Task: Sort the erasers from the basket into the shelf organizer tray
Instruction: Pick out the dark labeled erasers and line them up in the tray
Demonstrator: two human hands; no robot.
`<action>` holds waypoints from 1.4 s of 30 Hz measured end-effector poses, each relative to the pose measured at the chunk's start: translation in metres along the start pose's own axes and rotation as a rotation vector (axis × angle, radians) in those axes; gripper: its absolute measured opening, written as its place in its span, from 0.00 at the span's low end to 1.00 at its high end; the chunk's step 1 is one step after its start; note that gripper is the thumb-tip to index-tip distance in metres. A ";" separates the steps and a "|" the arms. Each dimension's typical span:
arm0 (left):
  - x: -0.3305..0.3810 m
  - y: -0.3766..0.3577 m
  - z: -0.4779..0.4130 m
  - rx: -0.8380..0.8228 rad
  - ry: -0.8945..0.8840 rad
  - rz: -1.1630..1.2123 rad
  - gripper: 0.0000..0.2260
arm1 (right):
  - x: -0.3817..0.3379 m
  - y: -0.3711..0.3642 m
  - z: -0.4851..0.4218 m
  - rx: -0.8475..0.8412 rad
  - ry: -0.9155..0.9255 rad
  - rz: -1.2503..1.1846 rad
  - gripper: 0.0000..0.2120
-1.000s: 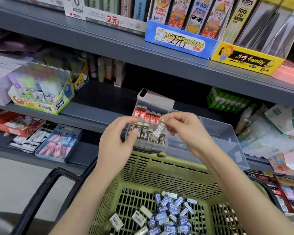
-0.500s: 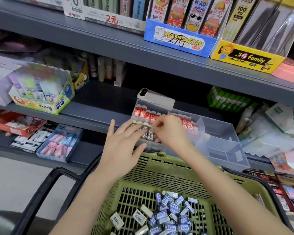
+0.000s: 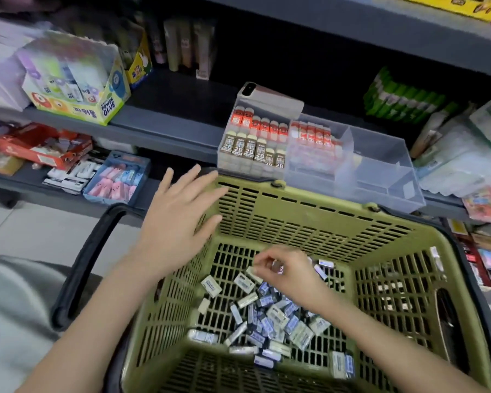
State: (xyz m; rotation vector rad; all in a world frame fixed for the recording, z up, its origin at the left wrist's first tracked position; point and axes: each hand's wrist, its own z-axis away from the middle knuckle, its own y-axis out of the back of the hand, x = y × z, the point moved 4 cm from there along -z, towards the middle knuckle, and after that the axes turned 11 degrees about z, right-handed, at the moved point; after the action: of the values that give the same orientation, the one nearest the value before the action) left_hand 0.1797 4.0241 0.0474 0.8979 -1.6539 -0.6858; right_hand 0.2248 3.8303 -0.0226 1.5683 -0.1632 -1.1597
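The green basket (image 3: 295, 219) stands in the near middle, its far rim just under the front wall of the clear organizer tray (image 3: 380, 180), which sits on the grey shelf (image 3: 165, 120). The loose erasers (image 3: 270, 316) lie in a heap on the basket floor, most in white or blue sleeves, with a few strays toward the near right corner.

The right hand (image 3: 292, 275) is down inside the basket over the far edge of the heap. Its grip is nearly closed: the fingers are curled and pinch a single eraser (image 3: 277, 267), small and blurred. One fingertip is also at a white piece just to its left, though I cannot tell whether it touches.

The left hand (image 3: 179, 219) hangs over the basket's far left corner with a wide grip, fingers straight and spread, nothing in it. I cannot tell whether it touches the rim.

In the tray, the left compartment holds upright rows: red-sleeved erasers (image 3: 262, 123) at the far side and brown 2B erasers (image 3: 253, 148) on the near side. The next compartment to the right holds red-and-white erasers (image 3: 313, 134), also upright. A phone (image 3: 270, 96) lies flat across the tray's far left edge.

At far left on the shelf is a glue box (image 3: 77, 80) marked POWER GLUE. On the shelf below it sits a blue box (image 3: 116, 177) of pink and blue pieces. The basket's black handle (image 3: 80, 262) is folded down on the left side.
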 end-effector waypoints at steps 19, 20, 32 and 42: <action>0.010 0.006 0.069 0.082 0.016 -0.046 0.08 | 0.010 -0.142 0.019 -0.293 0.190 0.366 0.10; 0.015 0.003 0.067 0.066 0.035 0.020 0.09 | 0.014 -0.126 0.017 -0.287 0.093 0.183 0.10; 0.051 -0.071 0.034 -0.096 0.602 0.872 0.09 | 0.014 -0.049 0.042 -0.185 -0.120 -0.551 0.10; 0.020 -0.066 0.025 0.035 0.998 1.324 0.10 | 0.042 -0.133 0.052 -0.315 0.530 0.873 0.24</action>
State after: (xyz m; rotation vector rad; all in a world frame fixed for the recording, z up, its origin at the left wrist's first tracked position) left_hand 0.1665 3.9711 -0.0013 -0.0380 -0.9679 0.6367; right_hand 0.1480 3.8171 -0.1491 1.2510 -0.2600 -0.0708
